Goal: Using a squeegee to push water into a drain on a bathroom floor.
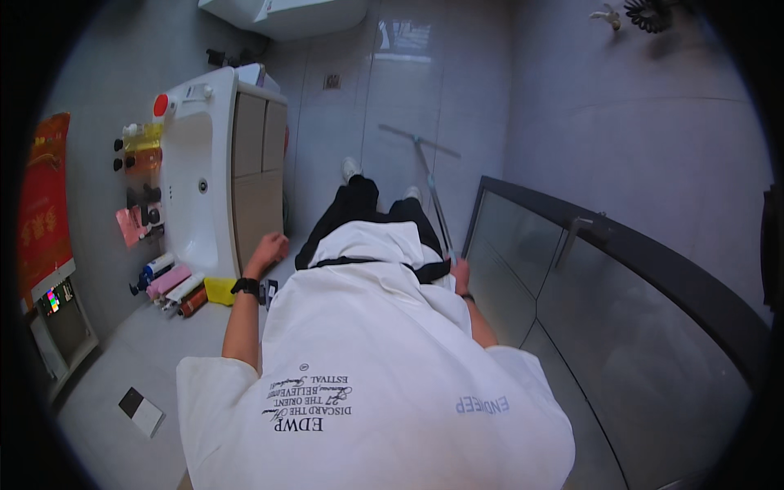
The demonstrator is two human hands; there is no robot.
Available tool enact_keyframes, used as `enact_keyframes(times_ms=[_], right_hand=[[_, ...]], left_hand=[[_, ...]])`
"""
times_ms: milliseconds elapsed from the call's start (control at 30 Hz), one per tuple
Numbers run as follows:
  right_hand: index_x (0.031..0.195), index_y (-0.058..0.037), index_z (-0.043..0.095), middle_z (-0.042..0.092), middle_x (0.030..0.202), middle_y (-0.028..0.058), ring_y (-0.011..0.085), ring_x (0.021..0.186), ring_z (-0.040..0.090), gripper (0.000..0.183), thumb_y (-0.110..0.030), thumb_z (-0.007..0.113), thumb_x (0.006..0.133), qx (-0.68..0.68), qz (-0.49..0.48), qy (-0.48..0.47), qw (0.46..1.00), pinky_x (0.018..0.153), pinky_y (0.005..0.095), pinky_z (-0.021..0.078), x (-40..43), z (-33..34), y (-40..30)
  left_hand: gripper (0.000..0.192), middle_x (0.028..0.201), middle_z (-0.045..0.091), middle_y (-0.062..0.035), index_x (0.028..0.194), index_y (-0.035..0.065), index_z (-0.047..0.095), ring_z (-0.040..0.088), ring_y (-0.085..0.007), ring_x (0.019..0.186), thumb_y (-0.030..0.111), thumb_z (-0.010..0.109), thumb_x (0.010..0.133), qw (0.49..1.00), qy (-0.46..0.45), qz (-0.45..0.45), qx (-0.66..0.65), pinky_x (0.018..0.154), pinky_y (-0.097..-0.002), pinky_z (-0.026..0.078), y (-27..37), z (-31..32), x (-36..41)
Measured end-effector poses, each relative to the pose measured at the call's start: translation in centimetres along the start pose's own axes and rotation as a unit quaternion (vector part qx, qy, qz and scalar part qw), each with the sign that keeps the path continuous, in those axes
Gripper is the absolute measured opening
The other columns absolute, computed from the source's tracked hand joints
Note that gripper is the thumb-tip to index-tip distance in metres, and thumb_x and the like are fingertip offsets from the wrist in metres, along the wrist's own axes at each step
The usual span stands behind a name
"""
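Observation:
My right hand (460, 273) is closed around the upper end of the grey pole of a floor squeegee (435, 197). The pole slopes away past my right leg to a long thin crosspiece (398, 133) at floor level, with pale green joints. Beside the washbasin cabinet (257, 208), my left hand (269, 248) hangs with loosely bent fingers and nothing visible in it. A dark band (246, 286) circles the left wrist. My white shoes (351, 168) stand on the tiled floor (334, 131).
On my left, a white washbasin (196, 177) has several bottles (142, 147) along its wall side. More bottles (177, 288) and a yellow cloth-like item (220, 290) sit near its end. A dark-framed glass door (527, 257) stands at my right. A floor drain (332, 81) lies ahead.

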State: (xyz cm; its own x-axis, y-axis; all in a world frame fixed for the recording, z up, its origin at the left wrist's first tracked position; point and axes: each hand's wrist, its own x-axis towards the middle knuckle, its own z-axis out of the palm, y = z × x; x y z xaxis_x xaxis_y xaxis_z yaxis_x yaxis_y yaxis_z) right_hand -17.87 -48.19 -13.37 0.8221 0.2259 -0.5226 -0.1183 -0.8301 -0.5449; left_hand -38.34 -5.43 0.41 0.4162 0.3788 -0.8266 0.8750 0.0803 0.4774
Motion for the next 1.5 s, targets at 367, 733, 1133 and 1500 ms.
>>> enact_keyframes(times_ms=[367, 733, 1133, 1500], right_hand=[[0.049, 0.0006, 0.051, 0.048, 0.044, 0.0075, 0.0178, 0.038, 0.047, 0.032, -0.029, 0.055, 0.059, 0.038, 0.078, -0.048, 0.995, 0.037, 0.0302, 0.0365, 23.3, -3.7, -20.4], [0.062, 0.0025, 0.052, 0.049, 0.058, 0.0194, 0.0339, 0.057, 0.048, 0.034, -0.031, 0.051, 0.065, -0.044, -0.079, 0.038, 0.995, 0.051, 0.0382, 0.0365, 15.6, 0.1, -12.0], [0.064, 0.0010, 0.053, 0.048, 0.055, 0.0177, 0.0290, 0.052, 0.047, 0.033, -0.032, 0.052, 0.064, -0.079, 0.051, 0.067, 0.993, 0.049, 0.0358, 0.0357, 5.9, -0.8, -13.4], [0.072, 0.0043, 0.054, 0.050, 0.077, 0.0237, 0.0360, 0.077, 0.048, 0.037, -0.031, 0.049, 0.062, -0.083, 0.077, 0.006, 0.994, 0.066, 0.0385, 0.0389, 26.7, -0.2, -26.3]], left_hand=[[0.016, 0.059, 0.051, -0.0056, 0.069, 0.0025, 0.046, 0.050, -0.0130, 0.048, 0.016, 0.037, 0.072, 0.994, 0.070, -0.075, -0.036, 0.039, -0.0219, 0.037, -5.0, -3.8, -1.5], [0.018, 0.062, 0.052, -0.0073, 0.075, 0.0028, 0.048, 0.051, -0.0155, 0.049, 0.017, 0.037, 0.070, 0.985, -0.017, -0.169, -0.039, 0.045, -0.0282, 0.040, -8.8, -4.2, -0.2], [0.021, 0.061, 0.051, -0.0068, 0.074, 0.0020, 0.048, 0.052, -0.0157, 0.053, 0.019, 0.038, 0.069, 0.989, -0.090, -0.118, 0.003, 0.042, -0.0257, 0.040, -0.2, -10.7, 13.7], [0.017, 0.060, 0.051, -0.0059, 0.070, 0.0026, 0.047, 0.050, -0.0135, 0.050, 0.017, 0.037, 0.071, 0.999, -0.020, 0.032, 0.005, 0.041, -0.0237, 0.037, 20.3, -10.6, 19.3]])
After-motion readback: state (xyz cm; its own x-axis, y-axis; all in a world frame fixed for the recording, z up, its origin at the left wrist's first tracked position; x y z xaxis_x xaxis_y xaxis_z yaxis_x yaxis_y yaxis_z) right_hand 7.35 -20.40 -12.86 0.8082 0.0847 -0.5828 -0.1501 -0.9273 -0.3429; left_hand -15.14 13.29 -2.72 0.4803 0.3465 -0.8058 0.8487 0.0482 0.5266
